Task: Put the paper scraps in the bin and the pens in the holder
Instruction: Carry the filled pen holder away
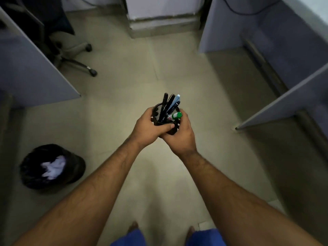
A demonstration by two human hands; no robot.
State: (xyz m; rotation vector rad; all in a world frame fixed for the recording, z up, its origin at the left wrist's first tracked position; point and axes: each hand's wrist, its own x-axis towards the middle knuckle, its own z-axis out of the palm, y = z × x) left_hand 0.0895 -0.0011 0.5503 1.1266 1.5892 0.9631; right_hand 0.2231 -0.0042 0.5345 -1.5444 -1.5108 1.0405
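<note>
I stood over a pale tiled floor (177, 68) holding a black mesh pen holder (160, 119) out in front of me. My left hand (150, 126) wrapped its near and left side, thumb curled across the front; my right hand (181, 135) cupped it from the right and beneath, fingers closed around it, probably to keep it steady and upright. Several dark pens (168, 105) and a green-capped marker (176, 115) stood inside, just above my fingers. Low on my left, a black bin (74, 166) held white paper scraps (53, 167).
</note>
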